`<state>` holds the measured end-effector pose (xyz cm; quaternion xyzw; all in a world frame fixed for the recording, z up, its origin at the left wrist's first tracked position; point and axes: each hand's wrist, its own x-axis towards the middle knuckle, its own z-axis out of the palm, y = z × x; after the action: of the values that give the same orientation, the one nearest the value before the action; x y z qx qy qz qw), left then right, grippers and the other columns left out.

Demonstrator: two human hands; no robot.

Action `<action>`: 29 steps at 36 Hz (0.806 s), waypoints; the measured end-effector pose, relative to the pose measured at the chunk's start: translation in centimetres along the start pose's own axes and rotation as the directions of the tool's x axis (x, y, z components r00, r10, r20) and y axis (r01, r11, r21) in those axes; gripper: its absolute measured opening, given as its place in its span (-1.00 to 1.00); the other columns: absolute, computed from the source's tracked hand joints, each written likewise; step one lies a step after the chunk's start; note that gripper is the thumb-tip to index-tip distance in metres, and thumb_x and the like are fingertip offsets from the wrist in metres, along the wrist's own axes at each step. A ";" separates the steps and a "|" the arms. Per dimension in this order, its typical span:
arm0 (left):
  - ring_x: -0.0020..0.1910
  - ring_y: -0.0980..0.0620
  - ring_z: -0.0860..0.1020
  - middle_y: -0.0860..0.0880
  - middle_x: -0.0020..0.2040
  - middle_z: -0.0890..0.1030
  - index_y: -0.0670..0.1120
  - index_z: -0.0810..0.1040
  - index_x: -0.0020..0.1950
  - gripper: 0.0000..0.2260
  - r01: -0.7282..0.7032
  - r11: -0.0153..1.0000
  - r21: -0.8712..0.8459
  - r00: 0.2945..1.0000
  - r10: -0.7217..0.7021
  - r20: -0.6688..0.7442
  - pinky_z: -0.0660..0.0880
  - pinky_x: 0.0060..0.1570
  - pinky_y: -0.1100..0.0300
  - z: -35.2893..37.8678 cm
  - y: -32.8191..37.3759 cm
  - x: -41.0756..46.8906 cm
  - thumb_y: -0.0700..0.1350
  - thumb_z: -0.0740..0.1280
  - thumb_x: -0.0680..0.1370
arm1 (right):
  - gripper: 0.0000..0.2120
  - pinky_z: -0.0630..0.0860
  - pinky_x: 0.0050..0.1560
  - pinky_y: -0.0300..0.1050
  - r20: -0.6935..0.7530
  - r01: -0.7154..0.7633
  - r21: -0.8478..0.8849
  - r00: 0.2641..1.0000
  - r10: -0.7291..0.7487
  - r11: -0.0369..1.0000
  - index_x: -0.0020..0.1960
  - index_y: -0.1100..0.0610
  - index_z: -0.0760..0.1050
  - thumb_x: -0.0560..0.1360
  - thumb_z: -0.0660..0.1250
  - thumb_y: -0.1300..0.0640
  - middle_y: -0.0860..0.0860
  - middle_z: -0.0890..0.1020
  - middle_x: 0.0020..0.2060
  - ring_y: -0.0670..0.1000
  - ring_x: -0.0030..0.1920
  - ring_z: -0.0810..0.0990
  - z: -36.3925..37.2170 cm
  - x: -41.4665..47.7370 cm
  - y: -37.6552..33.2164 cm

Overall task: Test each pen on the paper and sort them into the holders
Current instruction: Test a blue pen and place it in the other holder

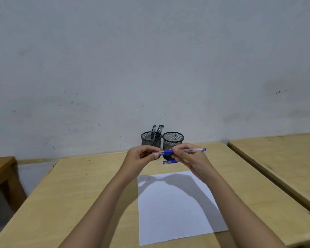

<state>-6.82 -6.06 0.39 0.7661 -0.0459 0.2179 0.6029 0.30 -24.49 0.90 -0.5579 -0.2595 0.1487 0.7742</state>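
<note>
Wooden desk [89, 185], paper [175, 212] looks blank. Your left hand [141, 158] and right hand [188, 158] both pinch a blue pen [191, 150] above it. Left holder [151, 139] behind has pens, right holder [173, 139] looks empty; more blue pens [169, 161] wait, so early days.

No text, label, brand, number or sign can be read anywhere; the paper [177, 208] carries only faint marks near its far left corner, too small to read.
</note>
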 end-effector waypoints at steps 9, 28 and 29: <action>-0.23 0.09 0.59 -0.11 -0.19 0.69 -0.06 0.67 -0.13 -0.86 0.065 0.994 0.087 0.996 -0.070 0.056 0.48 -0.14 0.29 -1.4 0.4 2.4 -0.27 0.46 0.40 | -0.88 0.48 -0.36 -0.30 0.072 0.010 -0.423 0.997 0.022 0.906 -0.24 0.23 0.62 0.31 0.47 0.41 -0.01 0.65 -0.43 -0.11 -0.40 0.57 -3.4 0.0 -0.6; 0.17 0.09 0.41 0.03 0.14 0.43 -0.08 0.38 0.34 -0.55 0.175 0.961 0.215 0.981 -0.151 -0.122 0.31 0.21 0.23 7.3 -8.9 8.0 -0.08 0.39 0.48 | -0.80 0.59 -0.05 -0.04 -0.341 0.116 -0.447 0.895 -0.288 0.887 -0.20 0.11 0.44 0.38 0.43 0.31 0.08 0.62 -0.26 0.08 -0.18 0.66 -7.1 7.7 0.2; 0.21 0.10 0.39 0.03 0.18 0.41 -0.09 0.32 0.39 -0.49 0.174 0.957 0.233 0.980 -0.145 -0.135 0.29 0.23 0.24 7.6 -9.2 8.1 -0.08 0.39 0.48 | -0.81 0.59 -0.05 -0.07 -0.354 0.124 -0.431 0.888 -0.295 0.894 -0.19 0.11 0.44 0.38 0.43 0.31 0.07 0.63 -0.26 0.04 -0.18 0.66 -7.1 8.3 0.3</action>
<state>5.63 -9.26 -6.14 0.8214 0.0785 0.2170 0.5216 11.18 -25.66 0.87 -0.6895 -0.1757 -0.1138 0.6934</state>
